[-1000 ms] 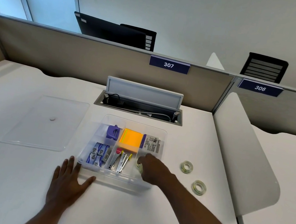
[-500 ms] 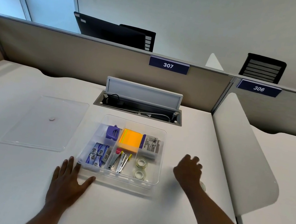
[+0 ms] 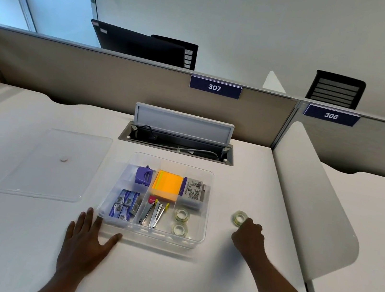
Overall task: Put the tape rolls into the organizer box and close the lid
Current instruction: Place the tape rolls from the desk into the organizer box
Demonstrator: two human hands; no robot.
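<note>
Two tape rolls (image 3: 180, 221) lie in the organizer box (image 3: 199, 241), a third outside it.
Right hand (image 3: 248, 235) pinches that third roll (image 3: 239, 218) on the bench (image 3: 19, 244); left hand (image 3: 85, 242) lies flat, open, touching the box's corner; lid (image 3: 53, 164) lies apart, left.

Three tape rolls are showing in total. Two are lying in the organizer box (image 3: 199, 241), in its lower right compartment: one tape roll (image 3: 182, 214) toward the frame center and a second tape roll (image 3: 179, 229) just below it. A third tape roll (image 3: 239, 218) is sitting outside the box at right of center.

One clear lid (image 3: 53, 164) is lying at left of center.

Two hands are showing: the left hand (image 3: 85, 245) at lower center and the right hand (image 3: 248, 235) at lower right.

Inside the box, one purple tape dispenser (image 3: 143, 175), one orange sticky-note pad (image 3: 167, 185) and two staplers (image 3: 152, 212) are lying. The staple boxes (image 3: 124, 204) are numbering about five; the exact count is unclear.

Two numbered desk plates are showing: 307 (image 3: 215, 87) and 306 (image 3: 331, 115).
</note>
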